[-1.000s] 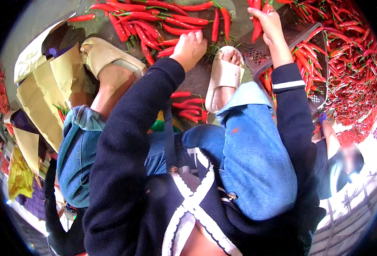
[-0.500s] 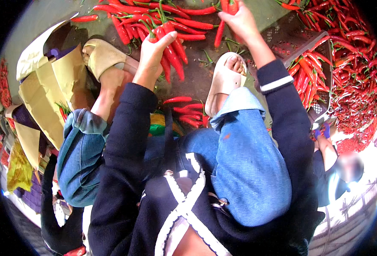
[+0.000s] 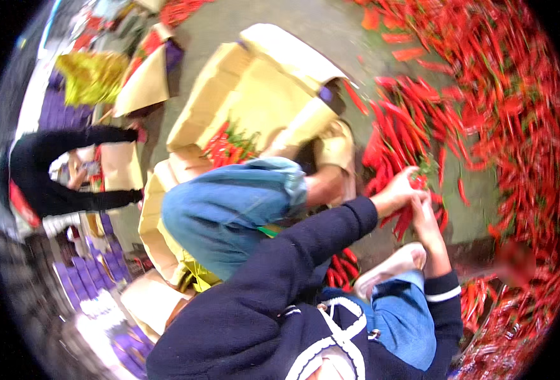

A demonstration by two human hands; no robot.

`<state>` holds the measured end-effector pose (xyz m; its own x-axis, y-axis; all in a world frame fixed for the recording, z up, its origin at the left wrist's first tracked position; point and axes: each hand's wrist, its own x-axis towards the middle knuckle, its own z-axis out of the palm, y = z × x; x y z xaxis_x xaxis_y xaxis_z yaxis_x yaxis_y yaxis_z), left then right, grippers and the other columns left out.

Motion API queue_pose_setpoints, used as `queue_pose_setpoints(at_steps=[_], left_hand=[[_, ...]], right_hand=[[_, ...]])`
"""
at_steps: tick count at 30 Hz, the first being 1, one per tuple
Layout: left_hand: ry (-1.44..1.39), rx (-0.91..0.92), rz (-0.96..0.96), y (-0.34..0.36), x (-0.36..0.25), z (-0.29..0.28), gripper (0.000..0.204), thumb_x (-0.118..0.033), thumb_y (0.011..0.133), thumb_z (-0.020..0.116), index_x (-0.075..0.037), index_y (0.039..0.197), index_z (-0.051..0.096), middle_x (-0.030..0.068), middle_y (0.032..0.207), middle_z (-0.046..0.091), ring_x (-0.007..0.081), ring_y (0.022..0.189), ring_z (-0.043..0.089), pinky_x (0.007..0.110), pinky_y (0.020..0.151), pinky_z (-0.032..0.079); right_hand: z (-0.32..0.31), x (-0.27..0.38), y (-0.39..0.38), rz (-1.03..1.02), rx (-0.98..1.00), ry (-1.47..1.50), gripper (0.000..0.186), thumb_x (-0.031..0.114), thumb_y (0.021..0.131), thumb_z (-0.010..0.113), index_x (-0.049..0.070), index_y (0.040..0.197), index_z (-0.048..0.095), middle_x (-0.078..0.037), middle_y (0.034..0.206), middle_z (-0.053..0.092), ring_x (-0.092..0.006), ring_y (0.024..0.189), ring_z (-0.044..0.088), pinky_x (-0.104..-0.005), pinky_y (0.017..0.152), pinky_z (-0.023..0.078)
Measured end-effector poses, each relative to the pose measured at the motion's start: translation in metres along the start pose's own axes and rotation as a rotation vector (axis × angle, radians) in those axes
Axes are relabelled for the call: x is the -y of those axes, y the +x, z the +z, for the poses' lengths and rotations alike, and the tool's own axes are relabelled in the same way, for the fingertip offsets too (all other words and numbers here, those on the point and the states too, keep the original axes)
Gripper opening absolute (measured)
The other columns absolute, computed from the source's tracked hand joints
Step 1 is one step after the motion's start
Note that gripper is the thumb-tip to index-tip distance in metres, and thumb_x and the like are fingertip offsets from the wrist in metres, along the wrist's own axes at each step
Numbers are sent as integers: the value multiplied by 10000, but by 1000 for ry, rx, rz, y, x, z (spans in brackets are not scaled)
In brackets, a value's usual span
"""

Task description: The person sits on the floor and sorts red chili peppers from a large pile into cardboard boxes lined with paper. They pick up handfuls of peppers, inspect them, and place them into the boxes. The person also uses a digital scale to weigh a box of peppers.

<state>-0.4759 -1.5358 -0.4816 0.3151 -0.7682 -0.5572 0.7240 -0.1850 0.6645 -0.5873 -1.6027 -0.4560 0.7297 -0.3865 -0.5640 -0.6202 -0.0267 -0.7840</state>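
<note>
My left hand (image 3: 394,191) and my right hand (image 3: 424,216) meet in front of me, both closed around a bunch of red chili peppers (image 3: 404,221) with green stems. Motion smears the fingers a little. Just beyond my hands spreads a loose pile of long red chili peppers (image 3: 397,130) on the floor. A few more chili peppers (image 3: 342,269) lie between my legs. To my left stands an open cardboard box (image 3: 194,117) lined with tan paper, with a cluster of chili peppers (image 3: 229,144) inside.
A large heap of red chili peppers (image 3: 527,145) covers the right side. Another person in dark clothes (image 3: 30,171) bends at the far left, near a paper-lined box (image 3: 144,88), a yellow bag (image 3: 93,76) and purple stacks (image 3: 90,272).
The view has swung left, bringing the cardboard box and the other person further in. My hands, apart before with chili peppers in each, have come together on the bunch.
</note>
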Motion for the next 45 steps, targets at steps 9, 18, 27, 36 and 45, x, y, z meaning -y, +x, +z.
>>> queue_pose_setpoints(at_steps=[9, 18, 27, 36, 45], left_hand=[[1236, 63, 405, -69, -235, -59, 717, -322, 586, 762, -54, 1188, 479, 159, 964, 624, 229, 838, 605, 330, 733, 489], [1532, -628, 462, -206, -305, -308, 548, -157, 699, 665, -101, 1205, 465, 118, 942, 626, 181, 827, 596, 300, 783, 464], [1633, -884, -174, -171, -162, -449, 659, -443, 762, 577, -169, 1312, 341, 155, 1201, 471, 330, 1113, 457, 462, 923, 367], [1417, -907, -134, -191, -127, -491, 740, -493, 757, 570, -217, 1363, 246, 151, 1317, 342, 367, 1228, 325, 562, 966, 282], [1505, -1022, 158, -189, -150, -388, 714, -489, 766, 548, -20, 1270, 361, 221, 1222, 436, 368, 1148, 406, 491, 918, 343]], right_hand=[[8, 177, 3, -189, 238, 123, 652, 574, 887, 298, 107, 1341, 321, -82, 1327, 396, -207, 1259, 324, -401, 933, 327], [-24, 111, 3, 0, 262, -137, 357, 289, 937, 417, 17, 1161, 476, -30, 1023, 544, -107, 947, 496, -222, 824, 395], [-16, 49, -2, 181, 406, -585, 377, 325, 879, 505, 6, 1076, 550, -109, 947, 612, -148, 867, 572, -299, 765, 462], [41, 18, 11, 366, 355, -193, 341, 305, 912, 448, 38, 1109, 526, -93, 966, 623, -175, 915, 577, -300, 728, 454], [48, 24, -14, 217, 524, -413, 392, 322, 869, 523, -22, 1056, 557, -104, 891, 628, -149, 799, 575, -281, 721, 453]])
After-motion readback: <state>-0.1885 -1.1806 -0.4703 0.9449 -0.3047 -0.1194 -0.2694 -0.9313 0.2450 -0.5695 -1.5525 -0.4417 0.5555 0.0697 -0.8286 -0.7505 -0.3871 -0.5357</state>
